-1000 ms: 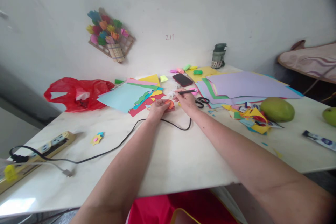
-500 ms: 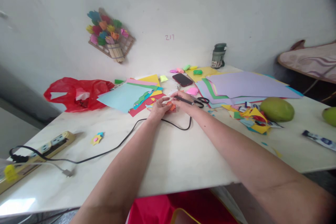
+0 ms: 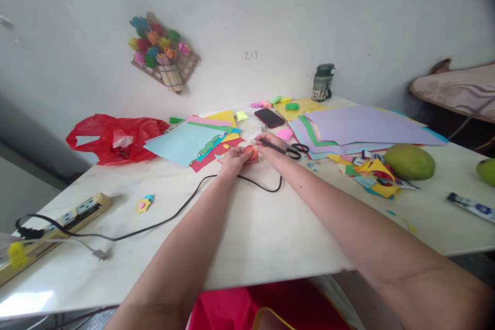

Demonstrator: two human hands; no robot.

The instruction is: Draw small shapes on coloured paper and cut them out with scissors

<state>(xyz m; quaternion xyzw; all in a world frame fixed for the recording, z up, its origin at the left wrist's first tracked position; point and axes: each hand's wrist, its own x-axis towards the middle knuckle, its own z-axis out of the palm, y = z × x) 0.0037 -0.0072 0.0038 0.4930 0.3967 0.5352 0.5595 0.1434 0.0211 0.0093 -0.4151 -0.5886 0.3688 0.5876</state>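
My left hand [image 3: 233, 161] is closed on a small orange paper piece [image 3: 252, 152], pinching it low over the middle of the table. Just right of it, my right hand [image 3: 270, 143] is closed round a dark pen-like tool [image 3: 276, 149] that slants across the hand. Its front end is too small to make out, close to the orange piece. Black-handled scissors [image 3: 299, 150] lie beside my right wrist. Beneath and behind my left hand is a red paper sheet [image 3: 209, 159] with coloured scraps on it.
A black cord [image 3: 166, 220] runs from the power strip [image 3: 83, 214] to below my right wrist. Paper stacks [image 3: 371, 126] lie at right, a light blue sheet [image 3: 181, 144] at left. Phone [image 3: 269, 117], red bag [image 3: 116, 136], bottle [image 3: 322, 82], mango [image 3: 410, 162] and paper scraps [image 3: 379, 175] surround my hands.
My left fingers have folded down from a more spread pose, and more of the orange piece shows. The right hand has shifted only slightly, with the dark tool still in it.
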